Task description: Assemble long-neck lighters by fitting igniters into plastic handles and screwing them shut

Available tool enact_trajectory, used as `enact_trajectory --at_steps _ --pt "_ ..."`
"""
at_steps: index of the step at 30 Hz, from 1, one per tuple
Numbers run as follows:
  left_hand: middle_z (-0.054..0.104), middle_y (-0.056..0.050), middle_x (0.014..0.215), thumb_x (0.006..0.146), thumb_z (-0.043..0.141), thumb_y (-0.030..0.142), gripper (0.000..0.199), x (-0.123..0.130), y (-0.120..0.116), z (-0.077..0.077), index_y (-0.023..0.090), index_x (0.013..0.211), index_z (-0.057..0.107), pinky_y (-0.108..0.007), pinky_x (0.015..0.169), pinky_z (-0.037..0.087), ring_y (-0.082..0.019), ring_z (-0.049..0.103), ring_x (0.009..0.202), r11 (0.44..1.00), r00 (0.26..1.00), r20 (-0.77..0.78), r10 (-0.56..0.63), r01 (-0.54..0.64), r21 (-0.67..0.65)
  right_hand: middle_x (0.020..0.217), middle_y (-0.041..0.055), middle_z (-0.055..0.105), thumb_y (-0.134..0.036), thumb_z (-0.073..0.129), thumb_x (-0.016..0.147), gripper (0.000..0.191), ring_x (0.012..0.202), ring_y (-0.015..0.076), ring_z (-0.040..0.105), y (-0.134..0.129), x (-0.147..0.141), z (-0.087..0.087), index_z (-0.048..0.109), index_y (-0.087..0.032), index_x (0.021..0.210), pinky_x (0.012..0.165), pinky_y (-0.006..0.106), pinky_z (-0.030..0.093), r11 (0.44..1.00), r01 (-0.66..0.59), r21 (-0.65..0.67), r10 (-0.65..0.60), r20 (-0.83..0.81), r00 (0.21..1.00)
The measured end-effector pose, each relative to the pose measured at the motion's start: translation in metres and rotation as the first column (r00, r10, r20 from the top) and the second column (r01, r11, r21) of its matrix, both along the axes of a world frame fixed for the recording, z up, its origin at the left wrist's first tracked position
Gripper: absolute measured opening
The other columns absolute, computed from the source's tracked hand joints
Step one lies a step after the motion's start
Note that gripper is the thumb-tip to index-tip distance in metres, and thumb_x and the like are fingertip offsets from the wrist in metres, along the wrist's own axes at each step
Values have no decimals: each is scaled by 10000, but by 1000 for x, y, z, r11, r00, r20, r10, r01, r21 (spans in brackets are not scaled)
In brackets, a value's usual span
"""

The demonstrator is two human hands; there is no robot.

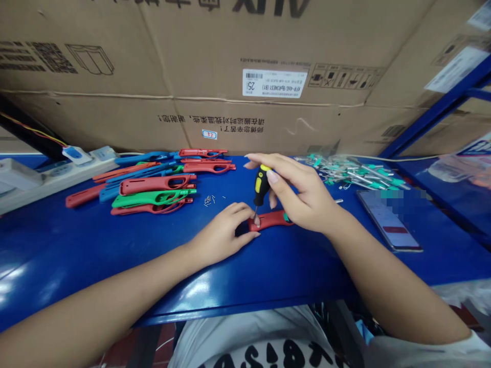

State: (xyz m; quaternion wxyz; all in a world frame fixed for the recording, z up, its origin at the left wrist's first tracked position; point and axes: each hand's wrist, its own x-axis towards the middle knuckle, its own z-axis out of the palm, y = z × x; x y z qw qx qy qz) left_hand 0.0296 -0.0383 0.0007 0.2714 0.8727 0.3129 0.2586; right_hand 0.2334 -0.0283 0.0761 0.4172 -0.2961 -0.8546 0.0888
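right hand grips a screwdriver (black and yellow), left hand closed on a red casing.

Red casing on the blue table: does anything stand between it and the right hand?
Only the screwdriver, which the right hand holds, its shaft pointing down at the red casing. The left hand's fingers are close beside the shaft.

Both forearms reach inward, left hand low with fingertips pinched, right hand arched higher.
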Motion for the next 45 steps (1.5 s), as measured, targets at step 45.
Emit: enact_trajectory --at_steps 45 --pt "640 -43 1077 920 676 231 93 -1 1 -5 200 1002 647 -353 935 475 -207 591 1023 998 1000 10 10 -10 57 904 39 724 -314 623 951 188 688 126 635 -2 -7 -5 700 -193 1072 648 275 542 999 -28 45 34 -150 988"
